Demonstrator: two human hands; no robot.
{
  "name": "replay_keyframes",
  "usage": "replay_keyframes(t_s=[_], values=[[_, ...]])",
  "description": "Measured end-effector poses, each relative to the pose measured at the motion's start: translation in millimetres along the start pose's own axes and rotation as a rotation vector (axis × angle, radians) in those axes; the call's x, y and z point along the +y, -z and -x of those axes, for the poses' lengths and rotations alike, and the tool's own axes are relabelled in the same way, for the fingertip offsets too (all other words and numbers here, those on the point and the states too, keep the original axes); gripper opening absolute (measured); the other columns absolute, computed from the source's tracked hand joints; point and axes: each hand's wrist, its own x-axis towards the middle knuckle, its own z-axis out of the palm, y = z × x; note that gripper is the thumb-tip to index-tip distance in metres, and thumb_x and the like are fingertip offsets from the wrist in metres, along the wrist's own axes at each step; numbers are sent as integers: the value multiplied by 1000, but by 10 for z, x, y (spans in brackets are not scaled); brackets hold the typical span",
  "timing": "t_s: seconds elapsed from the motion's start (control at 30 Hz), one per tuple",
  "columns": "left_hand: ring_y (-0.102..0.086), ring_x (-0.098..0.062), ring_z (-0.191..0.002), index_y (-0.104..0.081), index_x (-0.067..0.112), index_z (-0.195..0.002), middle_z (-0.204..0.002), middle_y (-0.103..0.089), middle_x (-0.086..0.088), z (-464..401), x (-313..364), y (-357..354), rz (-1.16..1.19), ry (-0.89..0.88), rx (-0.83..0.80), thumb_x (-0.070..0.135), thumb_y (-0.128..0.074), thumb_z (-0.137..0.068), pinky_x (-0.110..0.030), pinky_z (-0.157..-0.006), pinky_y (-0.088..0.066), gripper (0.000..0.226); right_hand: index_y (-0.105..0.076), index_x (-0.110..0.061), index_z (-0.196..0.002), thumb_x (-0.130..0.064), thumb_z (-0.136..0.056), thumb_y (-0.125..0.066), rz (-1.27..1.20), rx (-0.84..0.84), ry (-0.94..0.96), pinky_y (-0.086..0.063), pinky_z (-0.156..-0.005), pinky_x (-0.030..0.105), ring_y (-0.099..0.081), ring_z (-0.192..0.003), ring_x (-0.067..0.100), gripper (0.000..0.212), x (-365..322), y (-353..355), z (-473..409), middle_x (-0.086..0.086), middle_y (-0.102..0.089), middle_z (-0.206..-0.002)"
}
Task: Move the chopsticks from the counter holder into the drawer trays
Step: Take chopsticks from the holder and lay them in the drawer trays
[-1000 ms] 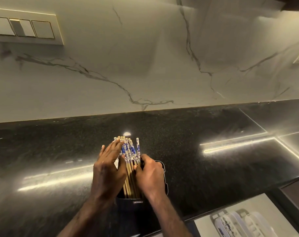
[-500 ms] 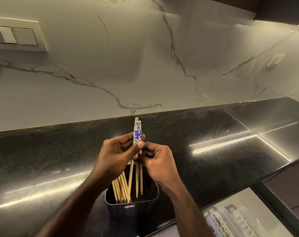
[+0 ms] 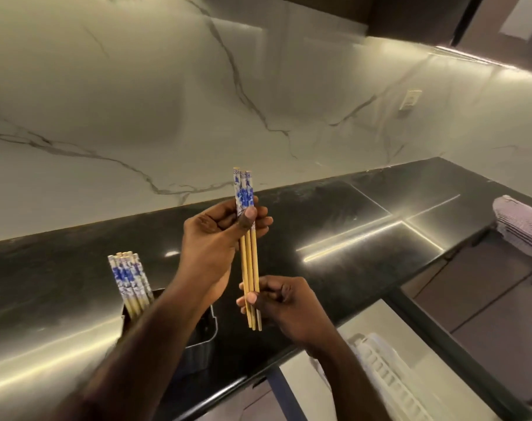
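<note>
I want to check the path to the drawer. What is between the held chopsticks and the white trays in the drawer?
In the head view, only the right hand, pinching the lower ends of the held chopsticks, and the black counter edge lie before the white trays.

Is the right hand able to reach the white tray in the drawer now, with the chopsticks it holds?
Probably yes. The right hand pinches the lower ends of the held chopsticks just above the white tray in the open drawer, with nothing between. The left hand grips their tops, though.

Perhaps three blue-patterned chopsticks [image 3: 249, 253] upright midair, rest bundled in holder [image 3: 198, 344]
</note>
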Motion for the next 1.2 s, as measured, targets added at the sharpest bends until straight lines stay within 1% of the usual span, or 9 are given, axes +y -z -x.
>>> replay_keyframes(t_s=[0.3, 0.5, 0.6, 0.7, 0.77, 0.87, 1.0, 1.1, 1.2], values=[[-72, -30, -91, -67, 5, -107, -95, -75, -13, 276, -845, -1030, 43, 101, -8, 13, -66, -80, -36, -79, -59, 28, -71, -9, -110, -13, -92, -64, -73, 97, -193, -62, -80, 42, -74, -89, 27, 19, 531, 965, 840, 13, -76, -95], [-72, -28, -92, -72, 15, -99, -96, -75, -14, 638, -1874, -1674, -39, 242, 9, 19, -68, -77, -32, -75, -59, 23, -75, -4, -87, -8, -88, -69, -66, 127, -381, -59, -72, 41, -71, -72, 29, 6, 1106, 1854, 1478, 16, -74, -79], [-73, -25, -87, -71, 16, -95, -90, -75, -10, 821, -2478, -1845, -168, 342, 48, 24, -72, -73, -32, -73, -59, 24, -72, -6, -74, -4, -85, -70, 17, 159, -523, -56, -67, 42, -64, -66, 27, 11, 1561, 2169, 1722, 20, -68, -73], [-74, -20, -79, -69, 12, -94, -81, -76, -5, 1016, -3105, -1876, -392, 456, 114, 13, -70, -83, -35, -73, -60, 11, -71, 6, -74, -2, -82, -66, 117, 145, -638, -62, -71, 44, -71, -65, 28, 12, 2028, 2342, 1873, 23, -73, -76], [-74, -20, -78, -71, 12, -90, -78, -75, -4, 1149, -3439, -1820, -520, 518, 115, 9, -69, -85, -33, -71, -60, 6, -73, 0, -67, -3, -78, -64, 174, 138, -736, -62, -70, 40, -72, -62, 23, 15, 2280, 2371, 1937, 16, -75, -73], [-73, -18, -78, -73, 11, -93, -80, -76, 0, 1304, -3828, -1710, -644, 634, 109, 5, -70, -83, -33, -72, -60, 12, -64, -11, -52, -5, -72, -60, 261, 95, -831, -61, -72, 46, -74, -71, 32, 22, 2642, 2332, 1953, 15, -74, -70], [-70, -22, -91, -68, 7, -104, -102, -72, -7, 1422, -4167, -1577, -921, 670, -6, 11, -68, -86, -41, -86, -57, 19, -62, -15, -59, -16, -74, -69, 434, -23, -939, -61, -71, 32, -75, -77, 26, 17, 2973, 2269, 1915, 4, -68, -69], [-66, -24, -101, -59, 9, -116, -115, -67, -9, 1456, -4334, -1508, -1061, 633, -83, 14, -64, -88, -37, -88, -55, 29, -65, -11, -75, -22, -76, -74, 481, -60, -999, -51, -48, 16, -65, -51, 6, 14, 3146, 2231, 1854, -7, -63, -59], [-59, -20, -113, -51, 15, -128, -127, -61, -5, 1432, -4478, -1428, -1216, 515, -173, 19, -63, -89, -29, -95, -47, 41, -66, -9, -93, -27, -73, -77, 525, -49, -1027, -41, -44, 16, -58, -52, 7, 29, 3258, 2179, 1734, -7, -61, -69]])
